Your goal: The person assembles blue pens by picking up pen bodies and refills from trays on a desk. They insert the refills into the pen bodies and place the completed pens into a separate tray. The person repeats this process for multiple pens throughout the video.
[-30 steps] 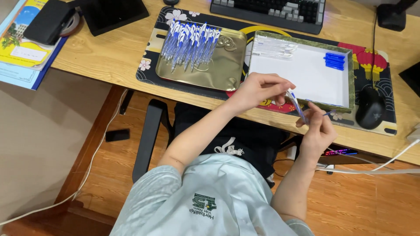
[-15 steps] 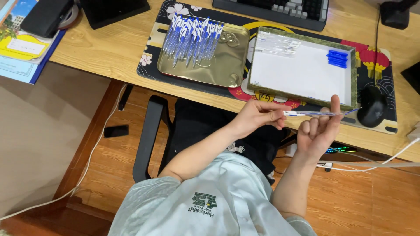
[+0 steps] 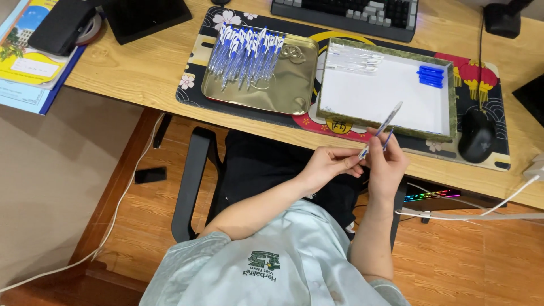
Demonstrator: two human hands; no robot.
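My left hand (image 3: 330, 165) and my right hand (image 3: 387, 165) meet just below the desk's front edge, above my lap. Together they hold a thin clear pen barrel (image 3: 383, 127) that slants up to the right, with a blue piece (image 3: 388, 138) beside it in my right fingers. My left fingertips pinch the barrel's lower end. On the desk beyond stands a white box tray with a green rim (image 3: 385, 128); it holds blue caps (image 3: 430, 76) and clear barrels (image 3: 351, 59). A gold metal tray (image 3: 294, 85) to its left carries several blue and white pens (image 3: 245, 52).
A black mouse (image 3: 476, 141) lies right of the white tray and a keyboard (image 3: 345, 11) behind it. Books (image 3: 25, 68) sit at the desk's left end. A black chair arm (image 3: 190, 181) is under the desk, and white cables (image 3: 470, 214) hang at right.
Both hands have come down off the desk edge toward my lap. The pen barrel turned from lying level between the hands to slanting upward.
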